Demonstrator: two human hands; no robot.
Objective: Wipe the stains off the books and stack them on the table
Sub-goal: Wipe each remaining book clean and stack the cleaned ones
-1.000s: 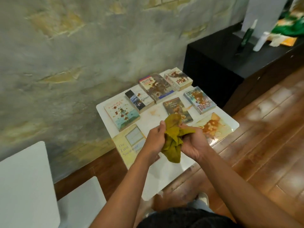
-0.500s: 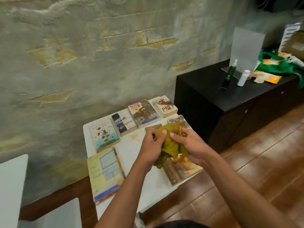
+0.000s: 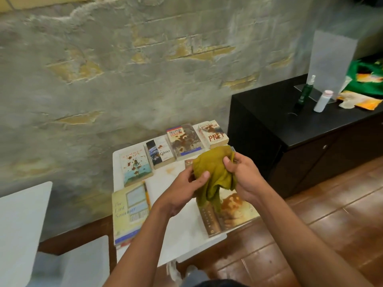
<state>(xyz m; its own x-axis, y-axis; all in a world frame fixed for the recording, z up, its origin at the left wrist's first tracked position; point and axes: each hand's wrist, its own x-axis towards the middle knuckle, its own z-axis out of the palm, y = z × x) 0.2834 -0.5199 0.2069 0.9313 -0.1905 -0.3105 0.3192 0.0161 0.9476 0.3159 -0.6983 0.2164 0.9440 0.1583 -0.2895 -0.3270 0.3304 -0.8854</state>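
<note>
Two hands (image 3: 215,179) around one cloth (image 3: 213,170), above seven books (image 3: 186,141).

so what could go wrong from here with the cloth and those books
The Last Summer book hangs over the white table edge near the person, so a careless wipe might push it off. The stains on the Prey book look heavy; the olive cloth, bunched between the left hand and right hand, might smear them.
</note>
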